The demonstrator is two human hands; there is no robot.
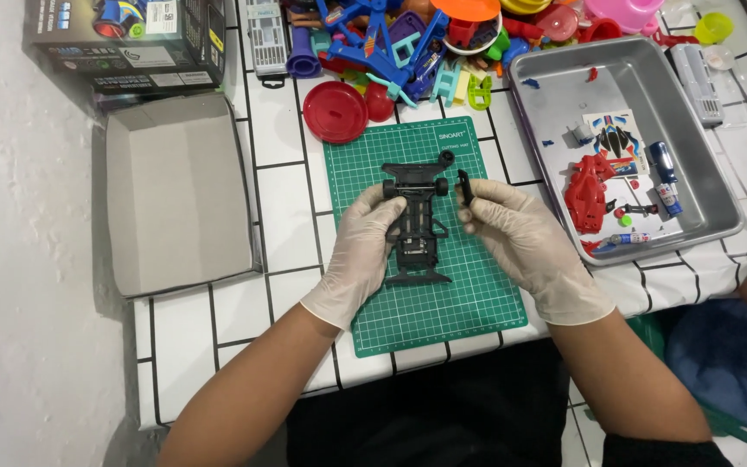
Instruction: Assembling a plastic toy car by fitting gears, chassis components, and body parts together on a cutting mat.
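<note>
- Black toy car chassis (417,227) lies on the green cutting mat (443,303), mid-table.
- Left hand (363,251), gloved, rests against the chassis's left side, fingers curled onto it.
- Right hand (520,242), gloved, pinches a small black part (464,187) between thumb and fingertips, just beside the chassis.
- Metal tray (711,164) with red parts stands to the right.
</note>
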